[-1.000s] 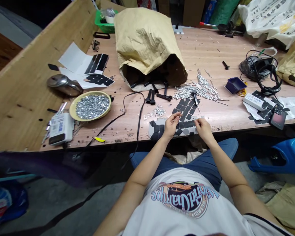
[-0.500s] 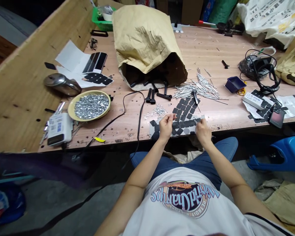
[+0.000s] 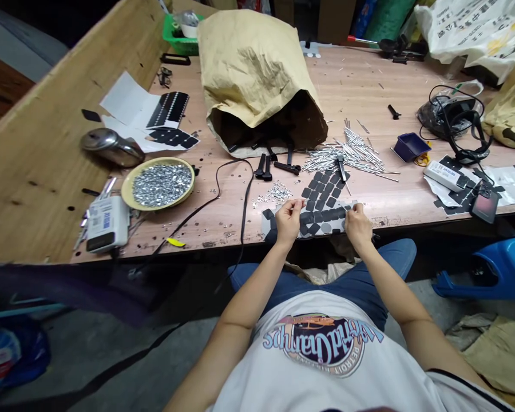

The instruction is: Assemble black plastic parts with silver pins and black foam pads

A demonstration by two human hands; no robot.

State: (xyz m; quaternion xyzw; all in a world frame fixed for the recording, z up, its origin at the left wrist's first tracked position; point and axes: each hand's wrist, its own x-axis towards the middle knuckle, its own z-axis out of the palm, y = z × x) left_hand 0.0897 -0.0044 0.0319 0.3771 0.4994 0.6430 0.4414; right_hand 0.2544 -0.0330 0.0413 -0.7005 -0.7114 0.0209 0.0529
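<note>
Over the black-padded sheet (image 3: 323, 216) at the table (image 3: 360, 80)'s near edge, the left hand (image 3: 288, 222) pinched its fingertips together at nine o'clock and the right hand (image 3: 357, 226) did likewise at three; whatever either grip held was too small to tell. Small metal pieces (image 3: 278, 193) lay at ten o'clock, thin metal rods (image 3: 352, 153) at one.

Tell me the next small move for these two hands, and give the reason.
Probably ease the right hand toward the left hand, over the sheet of black pads. Both hands are closed in a pinch and held apart, and nothing visible stands up between them, so closing that gap seems sensible. Whatever each pinches is too small to make out.
</note>
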